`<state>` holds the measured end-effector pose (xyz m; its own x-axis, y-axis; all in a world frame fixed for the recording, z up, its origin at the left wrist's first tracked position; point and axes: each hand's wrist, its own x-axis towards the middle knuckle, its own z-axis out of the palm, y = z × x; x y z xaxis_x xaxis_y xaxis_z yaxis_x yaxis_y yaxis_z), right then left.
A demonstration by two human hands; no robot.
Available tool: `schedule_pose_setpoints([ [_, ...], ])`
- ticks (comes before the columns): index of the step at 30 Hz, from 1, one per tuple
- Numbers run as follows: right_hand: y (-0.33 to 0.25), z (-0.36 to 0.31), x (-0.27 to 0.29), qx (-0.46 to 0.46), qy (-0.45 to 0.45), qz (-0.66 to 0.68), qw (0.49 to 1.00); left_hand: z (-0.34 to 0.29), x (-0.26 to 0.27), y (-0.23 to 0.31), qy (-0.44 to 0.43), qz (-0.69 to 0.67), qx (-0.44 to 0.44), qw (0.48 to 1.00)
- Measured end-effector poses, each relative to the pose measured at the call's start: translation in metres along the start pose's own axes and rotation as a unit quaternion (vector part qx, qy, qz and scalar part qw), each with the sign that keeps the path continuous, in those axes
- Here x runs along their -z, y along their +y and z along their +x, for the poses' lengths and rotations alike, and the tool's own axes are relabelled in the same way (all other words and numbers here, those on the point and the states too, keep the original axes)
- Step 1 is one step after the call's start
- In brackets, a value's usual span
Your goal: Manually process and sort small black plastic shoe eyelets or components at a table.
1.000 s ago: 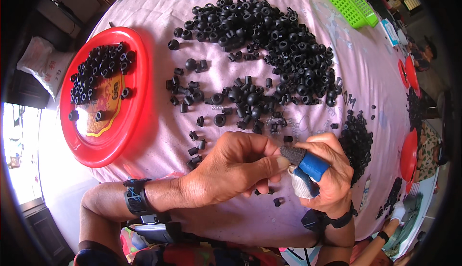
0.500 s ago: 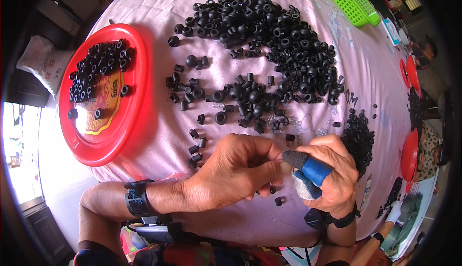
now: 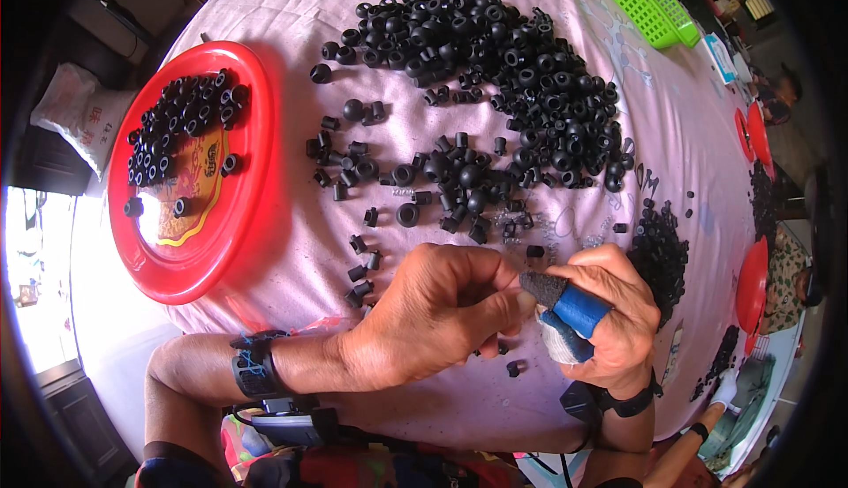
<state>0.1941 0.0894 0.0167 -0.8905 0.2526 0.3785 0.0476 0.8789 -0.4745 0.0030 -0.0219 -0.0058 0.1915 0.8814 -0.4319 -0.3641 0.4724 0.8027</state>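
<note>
Barely shifted since the last view, the left hand (image 3: pixel 433 313) and right hand (image 3: pixel 623 316) meet pinched, contents I cannot tell, so handwork seems ongoing, with black parts (image 3: pixel 548 90) lying farther across the surface (image 3: pixel 291 13).

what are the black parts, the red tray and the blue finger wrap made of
Black parts: rubber or plastic, satin; soft highlights on rounded tops. Red tray: probably plastic, glossy; smooth rim catches light. Blue finger wrap on the right hand: tape or fabric, unclear which; smooth band, faint sheen.
</note>
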Motion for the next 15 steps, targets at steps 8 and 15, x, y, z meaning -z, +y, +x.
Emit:
schedule_pose_setpoints([
  [8,-0.0049,-0.002,-0.0043,0.026,0.015,-0.082,0.996,-0.0012,-0.0071,0.003,0.024,-0.021,-0.013,0.999],
  [15,0.0018,-0.0039,-0.0064,0.012,0.041,-0.034,0.999,0.0019,-0.0048,0.0004,0.009,-0.034,-0.018,0.999],
])
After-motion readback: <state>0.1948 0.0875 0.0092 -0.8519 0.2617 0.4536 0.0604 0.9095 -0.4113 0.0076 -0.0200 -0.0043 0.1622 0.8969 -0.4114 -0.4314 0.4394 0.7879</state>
